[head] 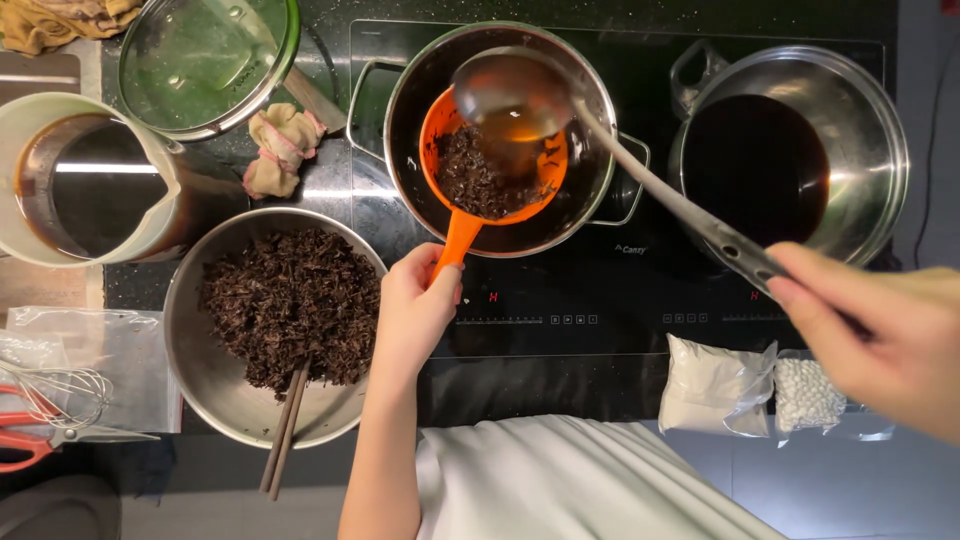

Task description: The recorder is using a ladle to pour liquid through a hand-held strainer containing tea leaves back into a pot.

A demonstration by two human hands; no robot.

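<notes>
Left hand (418,305) grips the orange strainer (490,165) by its handle, over the pot (598,110) at 12 o'clock. Right hand (880,335), at 3 o'clock, holds the steel ladle (515,95), tipped over the strainer's dark leaves (470,180).

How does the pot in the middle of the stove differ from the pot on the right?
The middle pot holds an orange strainer of dark leaves, with a ladle above; the right pot holds only dark liquid. The left hand grips the strainer, the right hand the ladle. Both pots are steel.
</notes>
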